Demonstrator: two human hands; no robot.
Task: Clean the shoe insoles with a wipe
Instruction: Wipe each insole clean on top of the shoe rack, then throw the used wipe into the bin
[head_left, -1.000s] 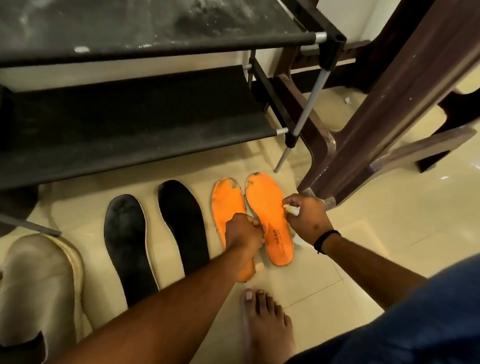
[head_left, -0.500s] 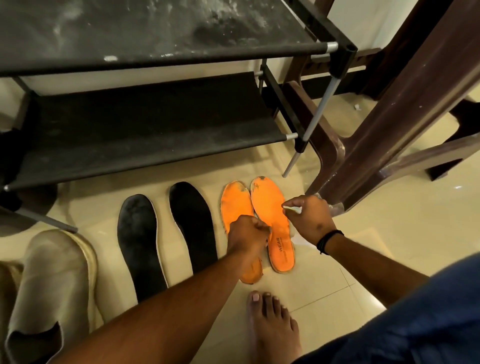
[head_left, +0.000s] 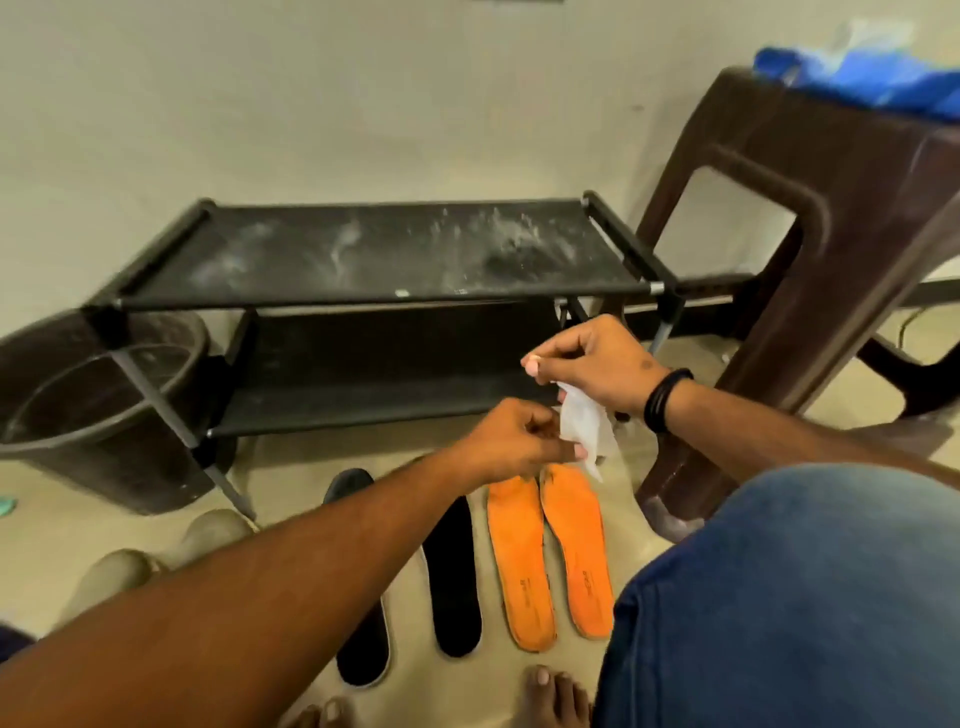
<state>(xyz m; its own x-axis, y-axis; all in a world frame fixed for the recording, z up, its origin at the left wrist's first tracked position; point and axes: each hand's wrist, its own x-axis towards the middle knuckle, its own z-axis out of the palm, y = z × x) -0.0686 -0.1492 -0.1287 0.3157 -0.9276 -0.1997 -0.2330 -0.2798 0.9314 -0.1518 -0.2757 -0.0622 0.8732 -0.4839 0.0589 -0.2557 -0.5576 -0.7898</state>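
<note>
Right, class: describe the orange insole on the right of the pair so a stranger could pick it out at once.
Start at the black shoe rack against the wall. On the floor before it lie four insoles in a row, two black insoles and two orange. Yours is the orange insole at the row's right end, nearest the brown chair.

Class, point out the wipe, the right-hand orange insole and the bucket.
wipe (head_left: 587, 428), head view, middle of the white sheet.
right-hand orange insole (head_left: 576, 540), head view, mid-length of its top.
bucket (head_left: 78, 441), head view, its front wall.
</note>
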